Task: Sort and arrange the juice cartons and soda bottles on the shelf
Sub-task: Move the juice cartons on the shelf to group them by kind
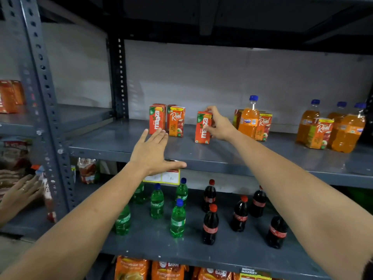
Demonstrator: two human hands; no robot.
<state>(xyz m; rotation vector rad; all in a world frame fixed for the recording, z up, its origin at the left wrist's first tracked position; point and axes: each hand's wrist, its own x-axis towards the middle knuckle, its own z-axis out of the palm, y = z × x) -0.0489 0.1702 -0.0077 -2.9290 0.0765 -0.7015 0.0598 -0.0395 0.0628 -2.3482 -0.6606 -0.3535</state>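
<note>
Here a red juice carton [203, 127] is gripped by the right hand [219, 126], fingers closed round its top and side, upright on the upper shelf [222, 156]. The left hand [150, 152] is held flat and spread, empty, just before two cartons [167, 120] at the left, probably to steady that row for the next arrival. Orange bottles [248, 118] are mixed with cartons further right, unsorted. Green bottles [177, 219] and dark cola bottles [210, 225] are grouped by kind below.
</note>
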